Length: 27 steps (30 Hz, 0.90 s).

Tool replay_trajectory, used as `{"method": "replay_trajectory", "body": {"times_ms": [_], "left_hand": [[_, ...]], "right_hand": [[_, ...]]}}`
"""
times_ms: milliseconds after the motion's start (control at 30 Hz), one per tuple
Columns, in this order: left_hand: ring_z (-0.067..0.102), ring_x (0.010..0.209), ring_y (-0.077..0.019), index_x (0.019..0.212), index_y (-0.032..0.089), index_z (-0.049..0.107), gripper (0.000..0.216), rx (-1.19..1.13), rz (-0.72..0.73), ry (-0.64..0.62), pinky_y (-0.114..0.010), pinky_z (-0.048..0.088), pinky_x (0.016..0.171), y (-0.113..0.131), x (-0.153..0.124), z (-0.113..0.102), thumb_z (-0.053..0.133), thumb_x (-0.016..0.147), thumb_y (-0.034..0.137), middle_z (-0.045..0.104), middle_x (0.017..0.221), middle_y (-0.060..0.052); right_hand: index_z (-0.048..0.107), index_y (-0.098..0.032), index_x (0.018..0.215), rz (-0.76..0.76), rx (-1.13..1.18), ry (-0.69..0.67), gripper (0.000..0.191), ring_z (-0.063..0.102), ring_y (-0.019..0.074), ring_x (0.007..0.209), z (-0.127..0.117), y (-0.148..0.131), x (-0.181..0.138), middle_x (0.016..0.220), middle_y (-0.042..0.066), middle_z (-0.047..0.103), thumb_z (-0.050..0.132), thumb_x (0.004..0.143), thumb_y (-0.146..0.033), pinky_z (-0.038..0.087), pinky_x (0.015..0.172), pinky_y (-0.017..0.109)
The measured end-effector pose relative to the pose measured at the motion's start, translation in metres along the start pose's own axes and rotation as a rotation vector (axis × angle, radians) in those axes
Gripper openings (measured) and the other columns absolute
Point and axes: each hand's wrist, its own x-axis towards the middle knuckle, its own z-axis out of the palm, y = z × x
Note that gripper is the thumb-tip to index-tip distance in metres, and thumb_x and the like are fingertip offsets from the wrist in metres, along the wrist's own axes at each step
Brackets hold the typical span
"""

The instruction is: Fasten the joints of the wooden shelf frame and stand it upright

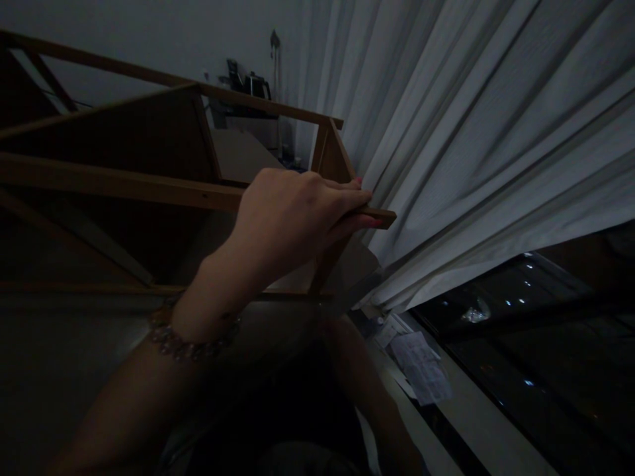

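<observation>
A wooden shelf frame (124, 184) with long rails and darker panels stretches from the left edge to the middle of the view. My left hand (292, 205), with a beaded bracelet (191, 345) at its wrist, is closed around the right end of the upper front rail. Its thumb and fingers lie on either side of the wood. Lower down, my right hand (336, 325) is at the lower right corner of the frame. Shadow and blur hide its fingers, so I cannot make out whether they grip the wood.
White curtains (446, 132) hang close to the frame's right end. Beneath them are papers (421, 367) on a pale ledge beside a dark window (536, 330) with light reflections. An electric kettle (256, 86) stands by the back wall. The room is dim.
</observation>
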Motion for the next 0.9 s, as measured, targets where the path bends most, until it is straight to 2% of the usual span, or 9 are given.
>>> {"method": "replay_trajectory", "body": {"times_ms": [267, 567, 900], "left_hand": [[0.072, 0.076, -0.0222, 0.105, 0.032, 0.075, 0.04, 0.017, 0.014, 0.014, -0.03, 0.043, 0.062, 0.0, 0.0, 0.0, 0.047, 0.097, 0.059, 0.077, 0.082, -0.004], [0.072, 0.075, -0.0219, 0.107, 0.031, 0.075, 0.043, 0.026, 0.017, -0.003, -0.03, 0.042, 0.062, 0.0, 0.001, -0.001, 0.045, 0.097, 0.061, 0.077, 0.083, -0.005], [0.071, 0.076, -0.0225, 0.107, 0.031, 0.074, 0.042, 0.043, 0.027, -0.004, -0.031, 0.043, 0.064, 0.0, 0.001, -0.001, 0.045, 0.098, 0.06, 0.076, 0.083, -0.004]], "right_hand": [[0.06, -0.025, 0.111, -0.028, -0.015, -0.003, 0.028, 0.065, 0.0198, 0.099, 0.003, 0.005, 0.004, 0.109, 0.007, 0.068, 0.039, 0.098, -0.011, 0.055, 0.086, 0.033], [0.06, -0.026, 0.116, -0.011, 0.004, -0.014, 0.031, 0.063, 0.0195, 0.108, 0.002, 0.008, 0.003, 0.117, 0.006, 0.067, 0.042, 0.097, -0.01, 0.054, 0.092, 0.034], [0.059, -0.024, 0.115, -0.025, -0.045, 0.021, 0.032, 0.064, 0.0196, 0.104, -0.007, -0.01, 0.005, 0.111, 0.007, 0.068, 0.042, 0.094, -0.006, 0.055, 0.089, 0.033]]}}
